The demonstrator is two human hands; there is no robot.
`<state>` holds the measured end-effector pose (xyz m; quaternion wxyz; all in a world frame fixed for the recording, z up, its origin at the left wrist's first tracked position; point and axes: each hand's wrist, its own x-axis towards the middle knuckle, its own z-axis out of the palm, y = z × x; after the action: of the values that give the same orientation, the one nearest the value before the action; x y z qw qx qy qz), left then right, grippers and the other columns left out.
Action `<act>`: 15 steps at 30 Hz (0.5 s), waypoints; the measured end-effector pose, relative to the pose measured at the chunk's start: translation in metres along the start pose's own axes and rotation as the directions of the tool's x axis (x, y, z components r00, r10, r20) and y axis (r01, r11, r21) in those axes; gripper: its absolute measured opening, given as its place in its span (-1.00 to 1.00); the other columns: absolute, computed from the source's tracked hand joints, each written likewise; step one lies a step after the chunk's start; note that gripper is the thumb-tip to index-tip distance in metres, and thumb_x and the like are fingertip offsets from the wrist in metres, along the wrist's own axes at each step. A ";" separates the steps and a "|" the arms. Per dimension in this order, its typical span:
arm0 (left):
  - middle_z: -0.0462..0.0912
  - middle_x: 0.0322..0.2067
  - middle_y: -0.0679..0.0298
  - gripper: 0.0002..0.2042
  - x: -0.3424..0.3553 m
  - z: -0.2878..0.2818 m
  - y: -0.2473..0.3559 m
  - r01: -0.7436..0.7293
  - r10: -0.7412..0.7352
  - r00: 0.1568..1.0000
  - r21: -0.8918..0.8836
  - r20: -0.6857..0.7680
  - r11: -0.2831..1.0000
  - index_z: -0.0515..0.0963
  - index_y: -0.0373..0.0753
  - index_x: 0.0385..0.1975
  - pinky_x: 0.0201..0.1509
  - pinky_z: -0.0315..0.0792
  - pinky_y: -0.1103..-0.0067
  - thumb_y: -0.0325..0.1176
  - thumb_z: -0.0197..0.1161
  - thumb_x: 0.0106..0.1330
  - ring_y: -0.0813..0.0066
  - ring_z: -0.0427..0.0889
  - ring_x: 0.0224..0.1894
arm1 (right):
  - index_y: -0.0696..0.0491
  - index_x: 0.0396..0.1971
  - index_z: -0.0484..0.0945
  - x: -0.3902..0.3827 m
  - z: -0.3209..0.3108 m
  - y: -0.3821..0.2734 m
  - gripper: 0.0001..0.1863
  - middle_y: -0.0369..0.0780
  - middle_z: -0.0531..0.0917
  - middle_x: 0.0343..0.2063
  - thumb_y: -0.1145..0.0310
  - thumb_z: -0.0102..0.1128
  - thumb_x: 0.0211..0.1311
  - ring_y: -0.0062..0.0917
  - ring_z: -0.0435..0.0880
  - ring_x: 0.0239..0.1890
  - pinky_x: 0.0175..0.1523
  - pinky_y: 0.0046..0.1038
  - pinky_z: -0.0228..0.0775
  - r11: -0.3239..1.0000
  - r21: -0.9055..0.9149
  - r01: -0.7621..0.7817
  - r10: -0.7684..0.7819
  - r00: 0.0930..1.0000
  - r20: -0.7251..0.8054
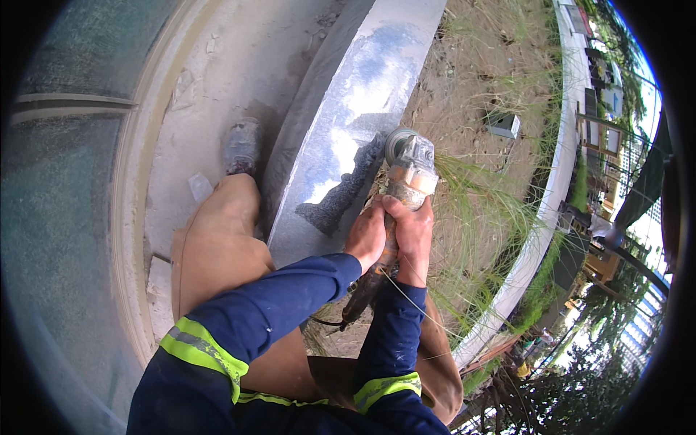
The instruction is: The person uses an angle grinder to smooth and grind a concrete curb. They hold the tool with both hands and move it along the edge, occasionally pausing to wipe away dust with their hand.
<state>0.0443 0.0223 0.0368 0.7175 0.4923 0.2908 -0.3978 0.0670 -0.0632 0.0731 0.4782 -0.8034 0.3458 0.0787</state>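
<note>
Both hands grip a dusty, worn angle grinder (pixel 412 175). My left hand (pixel 366 235) is closed round the lower part of its body, and my right hand (pixel 412 235) wraps it just below the gear head. The grinding disc (pixel 397 145) is at the right edge of a long grey concrete ledge (pixel 297 217), which has pale patches and a rough dark patch (pixel 337 206). I cannot tell whether the disc touches it. A dark cord (pixel 326 321) trails from the grinder's lower end.
My shoe (pixel 241 145) is on a dusty strip left of the ledge, beside a framed glass panel (pixel 65 196). Dry soil with grass tufts (pixel 471 188) lies right, holding a metal box (pixel 502 125). A white curb (pixel 536 246) curves beyond, with trees and structures behind.
</note>
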 end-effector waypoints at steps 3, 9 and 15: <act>0.57 0.09 -0.13 -0.37 0.000 0.001 -0.001 0.007 -0.007 1.000 -0.028 -0.002 1.000 0.47 -0.36 0.16 0.25 0.33 0.35 0.08 -0.35 0.55 0.00 0.51 0.19 | 0.30 -0.02 0.45 -0.002 0.001 -0.003 -0.40 -0.06 0.68 -0.16 0.31 0.45 -0.04 -0.42 0.66 -0.17 -0.03 -0.39 0.50 0.999 -0.034 0.003 -0.004 1.000 -0.018; 0.56 0.09 -0.16 -0.37 0.005 0.002 -0.004 -0.023 0.022 1.000 -0.040 -0.012 0.999 0.46 -0.34 0.17 0.25 0.32 0.33 0.09 -0.35 0.55 -0.05 0.51 0.18 | 0.23 0.06 0.46 -0.002 0.000 -0.009 -0.42 -0.13 0.67 -0.17 0.34 0.38 0.00 -0.48 0.65 -0.19 -0.05 -0.41 0.50 0.988 -0.149 0.045 -0.049 0.998 -0.025; 0.56 0.08 -0.17 -0.36 0.002 0.008 -0.001 -0.015 0.014 1.000 -0.040 -0.015 0.999 0.46 -0.34 0.17 0.25 0.32 0.33 0.10 -0.35 0.54 -0.05 0.51 0.18 | 0.30 -0.02 0.46 0.004 -0.004 -0.002 -0.38 -0.02 0.68 -0.18 0.28 0.45 -0.08 -0.36 0.68 -0.17 -0.02 -0.36 0.50 1.000 -0.001 0.028 -0.028 1.000 0.014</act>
<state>0.0448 0.0146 0.0376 0.7281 0.4826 0.3003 -0.3831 0.0707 -0.0680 0.0751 0.4813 -0.8079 0.3312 0.0778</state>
